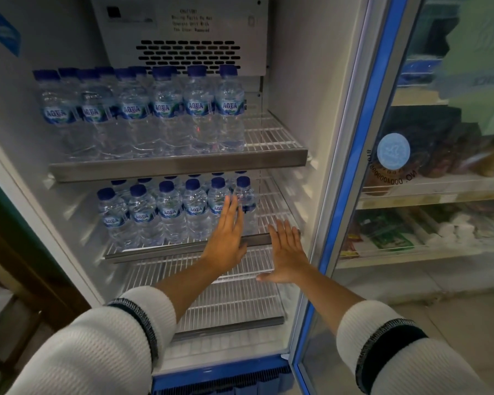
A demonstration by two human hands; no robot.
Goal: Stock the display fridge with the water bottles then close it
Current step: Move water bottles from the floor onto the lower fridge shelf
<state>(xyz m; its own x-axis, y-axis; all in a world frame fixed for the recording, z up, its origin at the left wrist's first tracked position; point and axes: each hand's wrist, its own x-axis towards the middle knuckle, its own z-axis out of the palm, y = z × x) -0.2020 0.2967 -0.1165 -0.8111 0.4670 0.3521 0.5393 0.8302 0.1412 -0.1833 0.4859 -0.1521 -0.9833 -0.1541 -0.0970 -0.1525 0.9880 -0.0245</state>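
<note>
— Where do the bottles stand?
— On the top shelf (280, 159) and the middle shelf (166, 249) of the fridge (291, 81), toward the left.
— And the door (382, 138)?
— Swung out to the right, the bottom shelf (240, 309) beneath.

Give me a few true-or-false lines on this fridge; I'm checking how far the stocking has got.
1. The fridge door is shut. False: it stands open at the right.
2. Water bottles stand on the top shelf and on the second shelf. True.
3. The third shelf is full of bottles. False: no bottles show on it.
4. The left hand grips a bottle. False: its fingers are straight, at the rightmost bottle.
5. The right hand holds nothing. True.
</note>
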